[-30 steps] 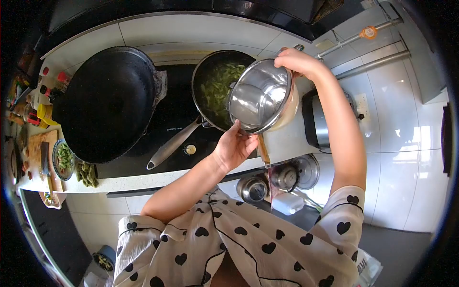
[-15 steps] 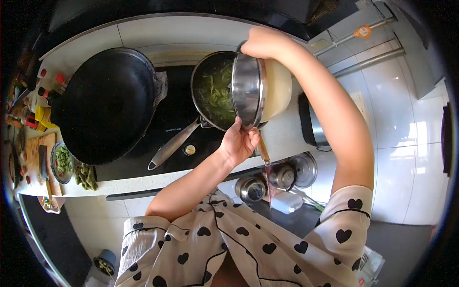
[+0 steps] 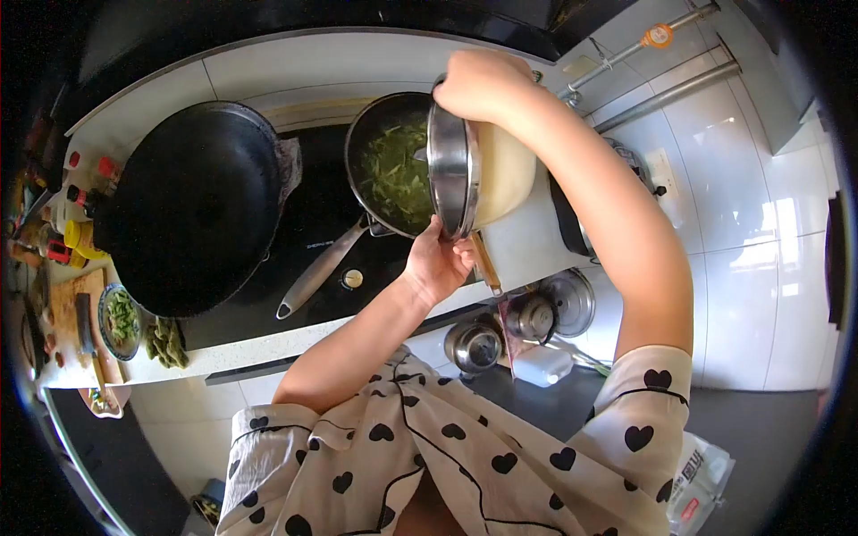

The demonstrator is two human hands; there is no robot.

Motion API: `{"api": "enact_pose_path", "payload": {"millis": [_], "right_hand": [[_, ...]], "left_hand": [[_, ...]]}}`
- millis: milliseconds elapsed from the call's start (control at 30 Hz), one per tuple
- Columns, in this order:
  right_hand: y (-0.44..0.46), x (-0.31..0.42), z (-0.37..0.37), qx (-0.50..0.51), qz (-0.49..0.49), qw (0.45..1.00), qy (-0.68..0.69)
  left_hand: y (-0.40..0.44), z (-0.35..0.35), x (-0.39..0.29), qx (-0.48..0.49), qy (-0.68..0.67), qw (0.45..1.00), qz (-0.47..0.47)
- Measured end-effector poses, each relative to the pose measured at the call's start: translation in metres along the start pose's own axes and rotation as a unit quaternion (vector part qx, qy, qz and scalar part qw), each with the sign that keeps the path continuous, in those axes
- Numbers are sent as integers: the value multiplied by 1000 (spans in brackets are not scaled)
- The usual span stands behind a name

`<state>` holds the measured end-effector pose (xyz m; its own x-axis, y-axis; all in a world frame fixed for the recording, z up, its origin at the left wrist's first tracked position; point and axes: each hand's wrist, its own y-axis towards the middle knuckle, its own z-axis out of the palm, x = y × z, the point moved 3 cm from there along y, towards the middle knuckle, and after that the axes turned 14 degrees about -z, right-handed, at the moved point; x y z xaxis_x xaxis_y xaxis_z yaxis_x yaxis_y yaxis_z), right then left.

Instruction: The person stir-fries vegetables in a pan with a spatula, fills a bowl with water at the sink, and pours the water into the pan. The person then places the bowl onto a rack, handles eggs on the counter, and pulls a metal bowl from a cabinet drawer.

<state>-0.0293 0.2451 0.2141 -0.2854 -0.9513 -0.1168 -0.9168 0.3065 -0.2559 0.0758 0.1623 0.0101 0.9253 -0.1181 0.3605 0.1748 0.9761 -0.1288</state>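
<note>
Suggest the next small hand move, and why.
Probably hold the steel bowl at this angle briefly: it is steeply tilted over the right side of the pot, the right hand grips its far edge, the left hand supports its near edge, and whether it is empty can't be seen.

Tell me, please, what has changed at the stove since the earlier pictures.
The metal bowl has tipped more steeply and looks narrower, at the right side of the pot. The right hand, holding its far rim, swung leftward; the left hand stays at the near edge. Neither let go. The pot and large wok stayed put.
</note>
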Motion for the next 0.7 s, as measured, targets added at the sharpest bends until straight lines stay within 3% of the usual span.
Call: {"api": "enact_pose_path", "payload": {"millis": [133,300,433,600,700], "right_hand": [[-11,-59,24,-67,47,996,38],[-57,-116,58,-109,59,962,245],[-103,-135,96,-196,118,848,478],[-148,-135,144,-286,179,718,609],[-165,-125,171,-319,161,662,659]], "left_hand": [[-6,-7,-5,-73,50,996,6],[-24,-3,-9,-149,132,979,36],[-34,5,-8,-186,194,960,84],[-46,21,-8,-210,323,899,209],[-58,37,-4,-238,386,850,266]]}}
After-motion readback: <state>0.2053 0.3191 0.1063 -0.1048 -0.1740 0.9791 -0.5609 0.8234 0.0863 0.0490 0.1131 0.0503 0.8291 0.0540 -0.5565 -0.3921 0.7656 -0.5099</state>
